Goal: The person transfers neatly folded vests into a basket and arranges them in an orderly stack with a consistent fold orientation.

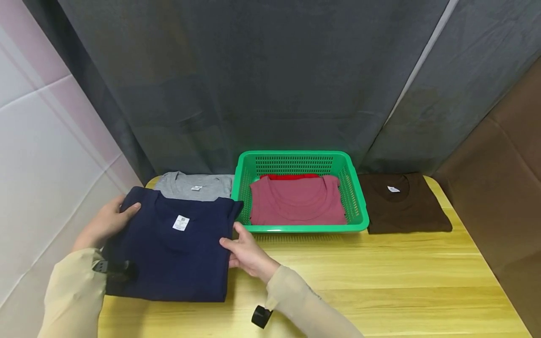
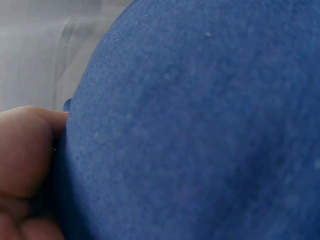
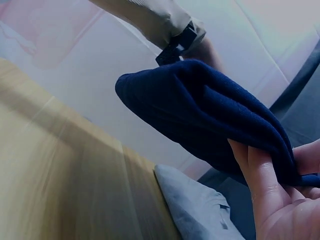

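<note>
Both hands hold a folded navy T-shirt [image 1: 169, 258] with a white neck label, raised above the table at the left. My left hand [image 1: 107, 220] grips its left edge, thumb on top. At the right edge my right hand [image 1: 251, 253] pinches the cloth between thumb and fingers. In the right wrist view the folded shirt [image 3: 200, 115] hangs clear of the wood, with the fingers [image 3: 262, 180] beneath it. Navy cloth [image 2: 190, 125] fills most of the left wrist view. Behind it lies a folded grey T-shirt [image 1: 194, 185], partly covered by the navy one in the head view.
A green plastic basket [image 1: 304, 228] stands at the back middle, holding a folded pink shirt [image 1: 297, 202] over a red one [image 1: 289, 177]. To its right lies a folded dark brown T-shirt [image 1: 405, 206]. Grey curtain [image 1: 270, 84] hangs behind the wooden table [image 1: 380, 281].
</note>
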The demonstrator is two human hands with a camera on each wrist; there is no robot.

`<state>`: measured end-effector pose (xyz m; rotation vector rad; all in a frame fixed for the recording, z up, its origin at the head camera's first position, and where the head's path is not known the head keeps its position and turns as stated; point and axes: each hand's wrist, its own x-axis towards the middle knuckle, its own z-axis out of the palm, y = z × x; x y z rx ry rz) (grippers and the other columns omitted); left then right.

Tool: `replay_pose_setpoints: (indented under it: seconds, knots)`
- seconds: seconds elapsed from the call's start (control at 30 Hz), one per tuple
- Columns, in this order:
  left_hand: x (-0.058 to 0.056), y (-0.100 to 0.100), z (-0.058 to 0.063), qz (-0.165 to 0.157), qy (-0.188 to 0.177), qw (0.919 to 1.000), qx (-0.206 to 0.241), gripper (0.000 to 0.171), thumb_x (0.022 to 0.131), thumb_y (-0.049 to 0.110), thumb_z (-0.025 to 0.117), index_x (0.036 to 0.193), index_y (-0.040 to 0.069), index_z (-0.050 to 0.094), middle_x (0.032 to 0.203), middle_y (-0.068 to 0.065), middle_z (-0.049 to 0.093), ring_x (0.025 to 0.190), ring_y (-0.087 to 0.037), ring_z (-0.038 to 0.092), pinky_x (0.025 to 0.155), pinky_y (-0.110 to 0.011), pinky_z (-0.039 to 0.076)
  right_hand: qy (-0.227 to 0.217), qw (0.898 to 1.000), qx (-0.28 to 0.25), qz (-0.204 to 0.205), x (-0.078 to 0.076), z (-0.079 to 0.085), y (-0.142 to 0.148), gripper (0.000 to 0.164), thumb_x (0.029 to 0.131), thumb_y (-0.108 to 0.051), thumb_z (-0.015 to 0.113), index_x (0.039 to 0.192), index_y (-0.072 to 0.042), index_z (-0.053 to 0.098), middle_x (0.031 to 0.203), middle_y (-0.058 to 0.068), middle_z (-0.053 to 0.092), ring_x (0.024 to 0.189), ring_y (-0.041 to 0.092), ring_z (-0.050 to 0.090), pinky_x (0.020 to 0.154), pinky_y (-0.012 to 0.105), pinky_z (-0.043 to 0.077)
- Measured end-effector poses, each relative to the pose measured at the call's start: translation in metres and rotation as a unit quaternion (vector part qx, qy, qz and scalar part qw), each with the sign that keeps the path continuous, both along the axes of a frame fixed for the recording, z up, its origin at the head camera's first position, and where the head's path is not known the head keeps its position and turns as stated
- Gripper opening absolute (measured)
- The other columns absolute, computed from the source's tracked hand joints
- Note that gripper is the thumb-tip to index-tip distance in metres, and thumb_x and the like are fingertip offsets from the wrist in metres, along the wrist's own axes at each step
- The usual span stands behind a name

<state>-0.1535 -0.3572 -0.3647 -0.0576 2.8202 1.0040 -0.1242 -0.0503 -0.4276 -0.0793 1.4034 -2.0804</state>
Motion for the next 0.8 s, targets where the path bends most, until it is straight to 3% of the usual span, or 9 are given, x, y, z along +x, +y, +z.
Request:
replay_pose_setpoints:
  seconds: [0.17, 0.3, 0.4, 0.53, 0.8]
  knots:
    - [-0.002, 0.002, -0.001, 0.005, -0.007, 0.9989, 0.046, 0.041, 0.097, 0.028, 0.038, 0.111, -0.01, 0.041, 0.097, -0.021, 0.052, 0.076, -0.01, 0.049, 0.062, -0.025, 0.043, 0.004, 1.0, -0.007, 0.001, -0.004, 0.002, 0.005, 0.028, 0.092, -0.004, 0.048, 0.117, -0.012, 0.041, 0.073, 0.006, 0.065, 0.053, 0.01, 0.062, 0.05, 0.026, 0.051]
    - [-0.003, 0.005, -0.001, 0.012, -0.017, 0.9956, 0.092, 0.043, 0.097, 0.028, 0.039, 0.115, -0.011, 0.038, 0.093, -0.006, 0.051, 0.072, -0.001, 0.05, 0.062, -0.023, 0.047, 0.004, 1.0, -0.008, 0.001, -0.007, 0.005, 0.009, 0.03, 0.092, -0.005, 0.047, 0.119, -0.012, 0.039, 0.069, 0.0, 0.063, 0.053, 0.009, 0.061, 0.049, 0.024, 0.05]
    - [-0.003, 0.008, 0.0, 0.017, -0.025, 0.9945, 0.101, 0.049, 0.097, 0.03, 0.038, 0.121, -0.012, 0.033, 0.101, -0.017, 0.051, 0.074, 0.001, 0.049, 0.063, -0.021, 0.046, 0.007, 1.0, -0.007, 0.006, -0.009, 0.006, 0.011, 0.032, 0.092, -0.006, 0.047, 0.121, -0.011, 0.037, 0.069, -0.001, 0.062, 0.053, 0.008, 0.061, 0.051, 0.024, 0.05]
    - [-0.004, 0.011, 0.001, 0.021, -0.038, 0.9936, 0.104, 0.056, 0.097, 0.033, 0.036, 0.128, -0.013, 0.028, 0.119, -0.033, 0.039, 0.079, 0.001, 0.047, 0.065, -0.02, 0.046, 0.008, 1.0, -0.01, 0.007, -0.011, 0.008, 0.014, 0.034, 0.092, -0.006, 0.047, 0.123, -0.011, 0.035, 0.072, 0.0, 0.063, 0.054, 0.008, 0.061, 0.051, 0.024, 0.051]
    - [-0.006, 0.015, 0.001, 0.027, -0.035, 0.9925, 0.114, 0.058, 0.097, 0.034, 0.036, 0.129, -0.013, 0.026, 0.122, -0.033, 0.036, 0.078, 0.004, 0.046, 0.065, -0.018, 0.045, 0.015, 1.0, -0.017, 0.005, -0.015, 0.012, 0.02, 0.026, 0.093, -0.004, 0.045, 0.116, -0.011, 0.035, 0.072, -0.002, 0.063, 0.053, 0.007, 0.062, 0.049, 0.022, 0.05]
